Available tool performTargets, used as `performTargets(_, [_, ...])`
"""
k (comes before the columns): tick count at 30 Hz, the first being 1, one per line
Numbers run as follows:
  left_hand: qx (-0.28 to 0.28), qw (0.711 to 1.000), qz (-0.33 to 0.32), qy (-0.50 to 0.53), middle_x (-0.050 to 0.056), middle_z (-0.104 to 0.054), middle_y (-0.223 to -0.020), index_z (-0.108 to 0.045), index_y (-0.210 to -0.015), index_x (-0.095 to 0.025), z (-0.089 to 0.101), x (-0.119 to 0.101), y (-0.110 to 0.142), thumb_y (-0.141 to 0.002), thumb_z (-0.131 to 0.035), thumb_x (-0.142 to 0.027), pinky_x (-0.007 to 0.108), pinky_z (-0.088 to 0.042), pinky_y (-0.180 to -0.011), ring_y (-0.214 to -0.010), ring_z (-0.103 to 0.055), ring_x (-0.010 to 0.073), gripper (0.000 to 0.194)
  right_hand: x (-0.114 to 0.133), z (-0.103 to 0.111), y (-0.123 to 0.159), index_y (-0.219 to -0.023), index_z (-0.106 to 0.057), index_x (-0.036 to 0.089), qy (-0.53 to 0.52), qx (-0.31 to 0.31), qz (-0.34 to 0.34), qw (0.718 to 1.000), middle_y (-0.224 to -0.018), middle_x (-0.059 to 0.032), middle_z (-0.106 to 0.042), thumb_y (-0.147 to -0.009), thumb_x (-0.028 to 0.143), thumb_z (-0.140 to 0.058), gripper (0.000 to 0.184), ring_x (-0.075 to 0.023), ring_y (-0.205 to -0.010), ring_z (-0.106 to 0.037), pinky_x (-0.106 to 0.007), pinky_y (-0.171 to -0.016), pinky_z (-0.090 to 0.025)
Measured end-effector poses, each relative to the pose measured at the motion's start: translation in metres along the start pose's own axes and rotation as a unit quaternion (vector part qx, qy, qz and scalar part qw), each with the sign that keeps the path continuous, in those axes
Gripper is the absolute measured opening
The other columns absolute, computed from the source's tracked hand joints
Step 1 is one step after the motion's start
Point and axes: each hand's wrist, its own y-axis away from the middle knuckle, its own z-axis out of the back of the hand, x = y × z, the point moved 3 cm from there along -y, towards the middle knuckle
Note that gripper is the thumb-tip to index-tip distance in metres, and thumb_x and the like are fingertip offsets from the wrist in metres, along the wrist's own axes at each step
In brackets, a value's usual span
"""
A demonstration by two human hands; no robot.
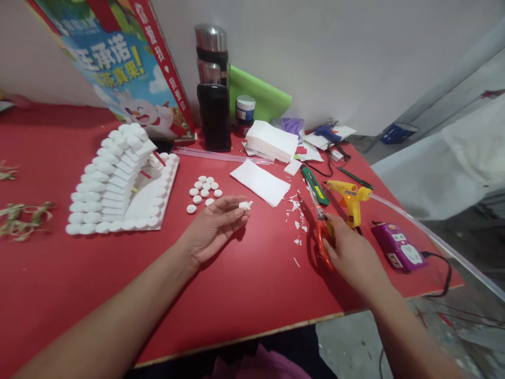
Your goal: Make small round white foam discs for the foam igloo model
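Between the thumb and fingers of my left hand (219, 223) is a small crumpled white piece (245, 205), perhaps paper or foam. My right hand (347, 247) grips orange-handled scissors (324, 245) over the right side of the red table, blades pointing away from me. White scraps (298, 223) lie just left of the scissors. Beyond my left hand sit several round white discs (202, 192) in a cluster. A folded white sheet (260, 181) rests past my fingertips. To the left stands a stepped white model (122, 184) edged with rounded white pieces.
A yellow glue gun (351, 197), a green utility knife (315, 185) and a purple power box (398, 247) with a cord lie at the right. Behind are a black phone-like object (214, 118), a jar (245, 110) and a printed box (130, 68). Dry grassy knots (27, 218) lie far left.
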Motion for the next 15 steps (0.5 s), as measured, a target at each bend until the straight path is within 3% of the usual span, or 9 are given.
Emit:
performTargets(3, [0.009, 1.0, -0.002, -0.005, 0.006, -0.079, -0.083, -0.082, -0.082, -0.013, 0.001, 0.001, -0.001, -0.066, -0.095, -0.009, 0.023, -0.065, -0.079, -0.077, -0.076, 0.0139, 0.022, 0.003, 0.004, 0.002, -0.136, -0.054, 0.02, -0.082, -0.044, 0.014, 0.996, -0.1, -0.0104, -0.074, -0.094, 0.026, -0.055, 0.042, -0.0285, -0.08, -0.073, -0.034, -0.066, -0.046])
performTargets(6, [0.019, 0.999, -0.017, -0.02, 0.006, -0.08, -0.081, -0.081, -0.079, -0.014, 0.002, -0.001, -0.001, -0.065, -0.096, -0.011, 0.023, -0.064, -0.075, -0.075, -0.076, 0.0142, 0.021, 0.01, 0.006, 0.001, -0.133, -0.056, 0.022, -0.135, -0.056, 0.022, 0.989, -0.093, -0.0068, -0.071, -0.094, 0.038, -0.063, 0.042, -0.0257, -0.075, -0.069, -0.033, -0.065, -0.048])
performTargets(11, [0.021, 0.999, -0.005, -0.043, 0.008, -0.081, -0.086, -0.084, -0.096, -0.012, -0.001, -0.001, 0.001, -0.066, -0.095, -0.011, 0.023, -0.064, -0.076, -0.077, -0.077, 0.0155, 0.033, 0.022, 0.004, -0.004, -0.132, -0.053, 0.022, -0.176, -0.045, 0.085, 0.98, -0.115, -0.0125, -0.068, -0.083, 0.062, -0.078, 0.068, -0.0314, -0.1, -0.068, -0.042, -0.084, -0.054])
performTargets(15, [0.008, 0.999, 0.003, -0.039, 0.009, -0.083, -0.089, -0.083, -0.091, -0.012, -0.004, -0.001, 0.003, -0.067, -0.093, -0.008, 0.023, -0.064, -0.082, -0.082, -0.079, 0.0166, 0.026, 0.032, 0.001, -0.003, -0.13, -0.054, 0.022, -0.198, -0.026, 0.106, 0.974, -0.12, -0.0131, -0.066, -0.083, 0.064, -0.078, 0.067, -0.0327, -0.108, -0.065, -0.047, -0.091, -0.054])
